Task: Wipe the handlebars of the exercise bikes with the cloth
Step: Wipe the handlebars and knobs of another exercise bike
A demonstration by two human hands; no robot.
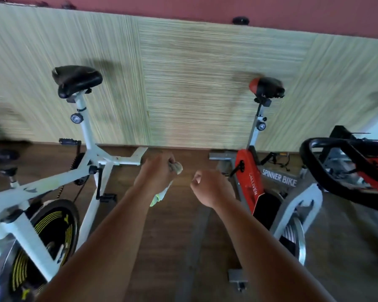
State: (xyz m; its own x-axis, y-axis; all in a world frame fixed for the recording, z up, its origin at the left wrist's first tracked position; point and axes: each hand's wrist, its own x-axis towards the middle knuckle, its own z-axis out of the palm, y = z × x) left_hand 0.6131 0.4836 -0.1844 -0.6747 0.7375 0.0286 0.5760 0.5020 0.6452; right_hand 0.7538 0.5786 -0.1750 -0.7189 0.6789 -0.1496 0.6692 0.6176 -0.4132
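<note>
Cloth (176,167) in clenched left hand (155,173)

Left hand (156,171) grips a cloth (176,167) between two exercise bikes — right hand (210,188) fisted, empty.

bike (52,171) left, bike (271,192) right, wall (183,83) behind

Pale green streaked wall panels (194,83), dull red band (205,7) above, dark brown wood floor (172,247) below
</note>
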